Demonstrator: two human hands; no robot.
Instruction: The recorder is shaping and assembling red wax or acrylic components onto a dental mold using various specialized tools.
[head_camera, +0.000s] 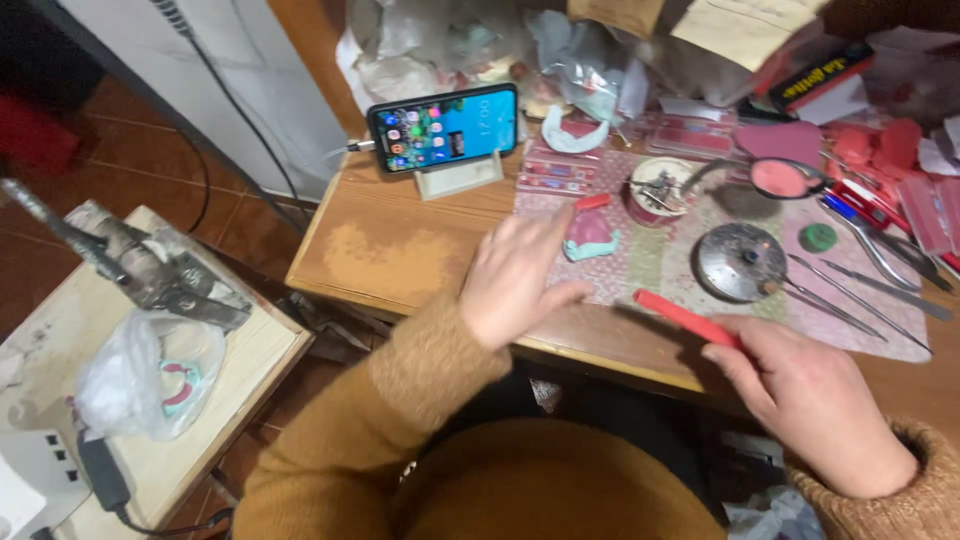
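Head view: cluttered wooden desk (400, 250).
Left hand (515, 280): released, fingers spread, near pink-and-teal dental model (590, 235).
Right hand (800, 390): grasping flat red wax strip (685, 317).

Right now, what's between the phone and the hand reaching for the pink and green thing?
In the head view, only bare wooden desk lies between the phone and the left hand; the pink-and-teal model sits just past its fingertips.

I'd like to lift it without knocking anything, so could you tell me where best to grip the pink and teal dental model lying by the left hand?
Probably pinch the dental model across its pink arch, coming from above on the near side: the left hand already hovers there, and the small pot crowds its right.
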